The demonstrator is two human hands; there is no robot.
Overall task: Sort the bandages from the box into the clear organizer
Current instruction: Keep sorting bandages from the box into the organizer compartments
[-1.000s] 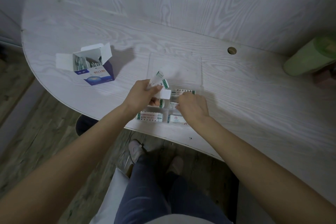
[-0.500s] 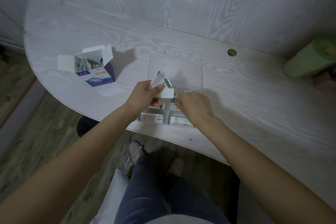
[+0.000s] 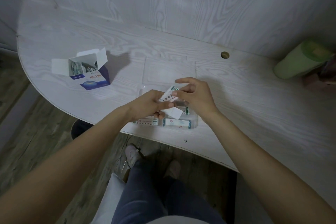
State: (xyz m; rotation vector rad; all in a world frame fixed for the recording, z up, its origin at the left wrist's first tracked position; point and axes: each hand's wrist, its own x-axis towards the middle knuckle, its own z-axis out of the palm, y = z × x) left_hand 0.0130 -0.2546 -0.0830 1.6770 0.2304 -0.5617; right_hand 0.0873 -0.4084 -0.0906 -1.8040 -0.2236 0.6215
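The left hand [image 3: 145,104] curls its fingers round a small stack of flat paper-wrapped bandages [image 3: 168,95], white with green ends and dark print, held tilted above the near part of the clear organizer [image 3: 194,123]. The right hand [image 3: 195,96] pinches the far end of the same stack between thumb and a finger, its other fingers spread loosely.

The table [image 3: 254,107] is the largest thing here: a pale board with printed wood grain, a rounded left end and a small round hole [image 3: 225,55] near its far edge. It meets a wall of the same grain.

At the far right lies a pale green cylinder [image 3: 300,62], smooth, tipped on its side.

The box [image 3: 91,72] stands to the left, well apart from the hands: thin card, white and deep blue, flaps open, more wrapped bandages upright inside.

The organizer is a transparent plastic tray with its lid open flat toward the far side; its near compartments hold wrapped bandages lying flat.
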